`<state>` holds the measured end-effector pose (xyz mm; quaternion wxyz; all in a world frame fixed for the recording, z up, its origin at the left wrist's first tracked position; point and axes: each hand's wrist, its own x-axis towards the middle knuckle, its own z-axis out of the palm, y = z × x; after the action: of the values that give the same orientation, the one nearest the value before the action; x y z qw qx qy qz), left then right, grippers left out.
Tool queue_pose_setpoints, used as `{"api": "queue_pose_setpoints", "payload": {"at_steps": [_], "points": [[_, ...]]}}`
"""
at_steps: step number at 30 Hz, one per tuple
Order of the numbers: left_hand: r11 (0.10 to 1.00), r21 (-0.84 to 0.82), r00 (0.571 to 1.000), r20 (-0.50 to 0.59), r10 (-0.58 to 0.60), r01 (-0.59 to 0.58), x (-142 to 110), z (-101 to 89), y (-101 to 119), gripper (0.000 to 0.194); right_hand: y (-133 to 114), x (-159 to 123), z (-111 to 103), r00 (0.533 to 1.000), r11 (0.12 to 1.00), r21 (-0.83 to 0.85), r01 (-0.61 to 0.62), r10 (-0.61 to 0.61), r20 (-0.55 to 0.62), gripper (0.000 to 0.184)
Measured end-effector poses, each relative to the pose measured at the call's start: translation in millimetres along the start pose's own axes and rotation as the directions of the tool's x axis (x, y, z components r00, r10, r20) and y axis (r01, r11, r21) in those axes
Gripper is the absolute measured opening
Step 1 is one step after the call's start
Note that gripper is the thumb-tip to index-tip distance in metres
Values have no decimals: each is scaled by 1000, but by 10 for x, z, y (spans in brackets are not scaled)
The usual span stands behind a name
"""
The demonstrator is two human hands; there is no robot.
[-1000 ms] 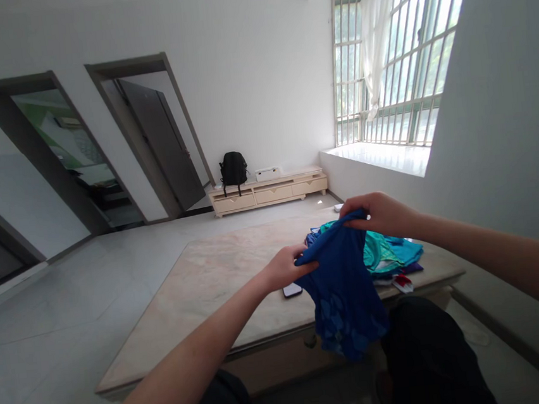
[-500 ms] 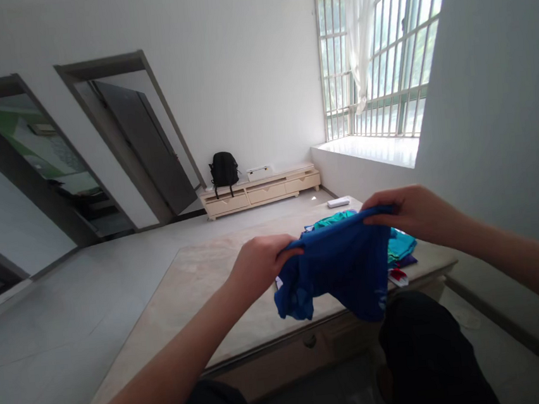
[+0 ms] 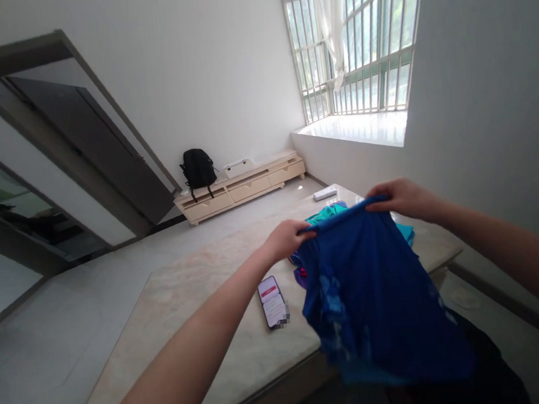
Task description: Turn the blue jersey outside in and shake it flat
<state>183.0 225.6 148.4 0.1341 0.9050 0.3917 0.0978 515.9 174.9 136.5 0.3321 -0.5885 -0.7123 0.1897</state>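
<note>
Blue cloth fills the middle of my view: a blue garment [image 3: 379, 299] hangs spread out in front of me, held up by its top edge above the near edge of the marble table [image 3: 202, 291]. My left hand [image 3: 286, 238] has its fingers closed on the left corner of that edge, and my right hand [image 3: 400, 199] pinches the right corner, fingers curled over the hem, so the edge runs taut between the two hands. The fabric drops from there past the table's front edge and hides part of my lap. Behind the garment, on the table top, I can see a bit of a teal cloth [image 3: 332, 212] lying in a small pile, mostly covered by what I hold. A phone [image 3: 273, 301] lies flat on the table just left of the hanging fabric, screen up. Farther off, a black backpack [image 3: 198, 167] sits on a low pale cabinet [image 3: 244, 185] against the white wall, and a barred window [image 3: 353, 35] stands at the right.
</note>
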Motion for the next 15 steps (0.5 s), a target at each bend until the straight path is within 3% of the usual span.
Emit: {"api": "queue_pose_setpoints", "payload": {"at_steps": [3, 6, 8, 11, 13, 15], "points": [[990, 67, 983, -142, -115, 126, 678, 247, -202, 39, 324, 834, 120, 988, 985, -139, -101, 83, -133, 45], [973, 117, 963, -208, -169, 196, 864, 814, -258, 54, 624, 1194, 653, 965, 962, -215, -167, 116, -234, 56], [975, 137, 974, -166, -152, 175, 714, 1352, -256, 63, 829, 1125, 1200, 966, 948, -256, -187, 130, -224, 61], [983, 155, 995, -23, -95, 98, 215, 2180, -276, 73, 1115, 765, 1984, 974, 929, -304, -212, 174, -147, 64], [982, 152, 992, 36, -120, 113, -215, 2598, -326, 81, 1253, 540, 2314, 973, 920, -323, -224, 194, -125, 62], [981, 137, 988, 51, -147, 139, -660, 2844, -395, 81, 1332, 425, 2459, 973, 917, -328, -228, 201, -115, 61]]}}
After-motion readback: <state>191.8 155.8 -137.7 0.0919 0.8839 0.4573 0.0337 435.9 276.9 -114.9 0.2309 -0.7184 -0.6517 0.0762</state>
